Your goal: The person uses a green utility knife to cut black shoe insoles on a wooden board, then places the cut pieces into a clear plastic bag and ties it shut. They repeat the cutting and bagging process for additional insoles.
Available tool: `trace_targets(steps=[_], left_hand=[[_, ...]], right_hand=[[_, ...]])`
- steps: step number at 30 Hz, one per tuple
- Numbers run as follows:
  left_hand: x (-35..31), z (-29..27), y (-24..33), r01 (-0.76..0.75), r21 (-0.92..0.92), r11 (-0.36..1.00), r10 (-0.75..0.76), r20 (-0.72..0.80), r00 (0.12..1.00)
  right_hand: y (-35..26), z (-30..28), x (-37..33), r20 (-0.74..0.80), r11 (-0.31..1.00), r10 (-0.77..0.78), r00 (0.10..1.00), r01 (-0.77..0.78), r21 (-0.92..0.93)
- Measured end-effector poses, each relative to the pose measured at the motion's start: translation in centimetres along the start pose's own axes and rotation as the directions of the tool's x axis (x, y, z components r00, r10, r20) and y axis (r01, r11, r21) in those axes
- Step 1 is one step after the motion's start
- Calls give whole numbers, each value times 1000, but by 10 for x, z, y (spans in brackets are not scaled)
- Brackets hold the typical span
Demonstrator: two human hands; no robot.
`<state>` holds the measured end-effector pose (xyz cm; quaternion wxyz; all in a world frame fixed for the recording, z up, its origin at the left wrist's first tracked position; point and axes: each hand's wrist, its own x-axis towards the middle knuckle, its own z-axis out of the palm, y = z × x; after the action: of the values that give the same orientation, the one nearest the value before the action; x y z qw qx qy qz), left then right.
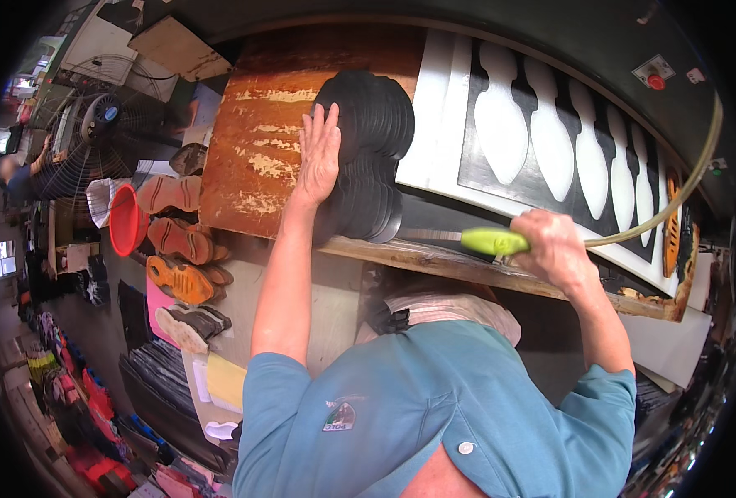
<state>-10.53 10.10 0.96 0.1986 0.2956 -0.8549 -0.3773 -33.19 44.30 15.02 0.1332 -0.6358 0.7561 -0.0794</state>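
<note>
A fanned stack of black shoe-sole pieces (366,124) lies on the worn brown board (251,108) in front of me. My left hand (320,158) rests against the stack's left side, its fingers stretched out and nearly straight. To the right of the stack, my right hand (550,245) is wrapped round a green air gun (494,241). From that hand a yellowish hose (704,166) curves up to the right. The air gun's front end points left, toward the near end of the soles. A pale streak before it is too blurred to make out.
On the right lies a black sheet (513,158) with several sole-shaped cutouts, over a white board (434,108). Shoes (181,278) and a red bowl (127,220) stand at the left, with a fan (102,116) behind. A red button (655,81) is at the far right.
</note>
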Motion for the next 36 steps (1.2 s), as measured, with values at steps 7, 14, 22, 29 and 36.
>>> trace_targets(steps=[7, 14, 22, 29, 36], left_hand=[[3, 4, -16, -51, -54, 997, 49, -34, 998], [4, 1, -7, 19, 126, 992, -12, -53, 999], [10, 6, -29, -9, 21, 1000, 11, -110, 994], [11, 4, -41, -65, -31, 997, 61, -114, 992], [11, 0, -29, -27, -59, 998, 20, -108, 994]], right_hand=[[-7, 2, 15, -30, 1000, 20, 999, -20, -3], [-6, -8, 26, -209, 993, 117, 971, -116, 16], [-20, 13, 17, -18, 994, -106, 994, 106, 27], [-4, 2, 35, -150, 993, 114, 982, -118, -21], [4, -17, 34, -121, 970, 239, 964, -241, -8]])
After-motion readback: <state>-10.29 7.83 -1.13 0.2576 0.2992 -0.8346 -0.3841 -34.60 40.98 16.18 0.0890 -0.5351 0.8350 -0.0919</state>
